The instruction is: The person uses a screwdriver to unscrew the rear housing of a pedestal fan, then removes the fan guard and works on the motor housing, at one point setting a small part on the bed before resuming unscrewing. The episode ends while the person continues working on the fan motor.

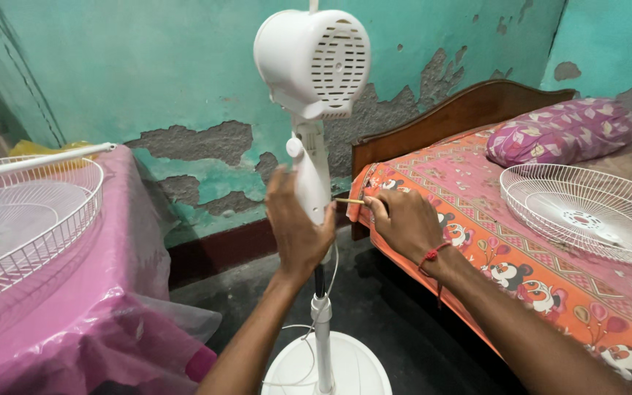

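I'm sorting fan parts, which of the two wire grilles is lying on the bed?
The right-hand grille, on the patterned bedspread near the purple pillow; the other sits on pink plastic.

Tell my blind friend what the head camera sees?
A left hand grips a white plastic pedestal fan's neck while the right hand pokes a thin yellowish-handled tool at it. White wire fan guards lie on the bed and pink-covered table.

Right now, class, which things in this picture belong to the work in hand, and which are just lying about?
In the work:
left hand gripping the fan neck
right hand holding a thin tool
motor housing
fan base
two wire grilles

Lying about:
purple pillow
patterned bedsheet
pink plastic cover
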Demonstrator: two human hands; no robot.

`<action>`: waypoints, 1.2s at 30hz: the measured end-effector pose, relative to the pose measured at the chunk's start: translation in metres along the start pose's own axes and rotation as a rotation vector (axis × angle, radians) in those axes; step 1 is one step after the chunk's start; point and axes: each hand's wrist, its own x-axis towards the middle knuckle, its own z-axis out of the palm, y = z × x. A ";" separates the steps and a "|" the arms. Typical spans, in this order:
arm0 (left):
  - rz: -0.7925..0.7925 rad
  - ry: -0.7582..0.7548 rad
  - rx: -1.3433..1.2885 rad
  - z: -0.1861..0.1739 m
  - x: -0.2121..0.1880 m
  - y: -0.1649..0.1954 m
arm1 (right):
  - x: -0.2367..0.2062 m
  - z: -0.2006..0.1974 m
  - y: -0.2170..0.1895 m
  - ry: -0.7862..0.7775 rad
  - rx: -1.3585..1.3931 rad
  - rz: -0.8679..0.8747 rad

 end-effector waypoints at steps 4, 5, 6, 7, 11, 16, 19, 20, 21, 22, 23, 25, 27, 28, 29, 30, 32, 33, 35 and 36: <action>-0.585 -0.143 -0.293 0.025 0.005 0.005 | 0.002 -0.011 0.008 -0.088 0.056 0.097; -0.587 -0.165 -0.289 0.031 0.005 0.002 | 0.001 -0.014 0.010 -0.110 0.045 0.152; -0.587 -0.186 -0.285 0.036 0.005 -0.003 | 0.001 -0.017 0.013 -0.130 0.035 0.205; -0.584 -0.207 -0.282 0.041 0.005 -0.009 | 0.001 -0.020 0.015 -0.147 0.024 0.259; -0.553 -0.352 -0.486 0.056 0.002 -0.039 | -0.010 -0.036 0.030 0.054 0.060 0.042; -0.808 -0.644 -0.951 0.077 -0.006 -0.067 | -0.047 -0.045 0.054 0.138 0.278 0.174; -0.735 -0.698 -0.981 0.090 -0.020 -0.077 | -0.069 -0.032 0.068 0.197 0.318 0.219; -0.756 -0.714 -1.023 0.094 -0.026 -0.080 | -0.074 -0.026 0.073 0.199 0.336 0.224; -0.778 -0.733 -1.066 0.098 -0.033 -0.083 | -0.080 -0.018 0.078 0.201 0.355 0.231; -0.801 -0.750 -1.109 0.101 -0.039 -0.085 | -0.084 -0.011 0.081 0.202 0.372 0.238; -0.817 -0.763 -1.130 0.105 -0.046 -0.090 | -0.085 0.004 0.085 0.202 0.369 0.230; -0.843 -0.786 -1.173 0.112 -0.056 -0.097 | -0.087 0.020 0.091 0.205 0.361 0.212; -0.838 -0.798 -1.183 0.118 -0.062 -0.102 | -0.089 0.034 0.094 0.188 0.376 0.223; -0.835 -0.806 -1.186 0.121 -0.065 -0.105 | -0.089 0.040 0.094 0.181 0.386 0.229; -0.831 -0.809 -1.184 0.123 -0.065 -0.107 | -0.087 0.045 0.093 0.194 0.359 0.206; -0.827 -0.811 -1.183 0.125 -0.065 -0.108 | -0.087 0.049 0.092 0.206 0.332 0.183; -0.824 -0.809 -1.189 0.127 -0.062 -0.111 | -0.083 0.052 0.089 0.234 0.322 0.149; -0.826 -0.803 -1.193 0.127 -0.060 -0.112 | -0.081 0.053 0.087 0.247 0.341 0.138; -0.822 -0.793 -1.198 0.125 -0.054 -0.114 | -0.076 0.053 0.083 0.283 0.340 0.090; -0.817 -0.790 -1.198 0.124 -0.051 -0.114 | -0.074 0.053 0.081 0.303 0.321 0.053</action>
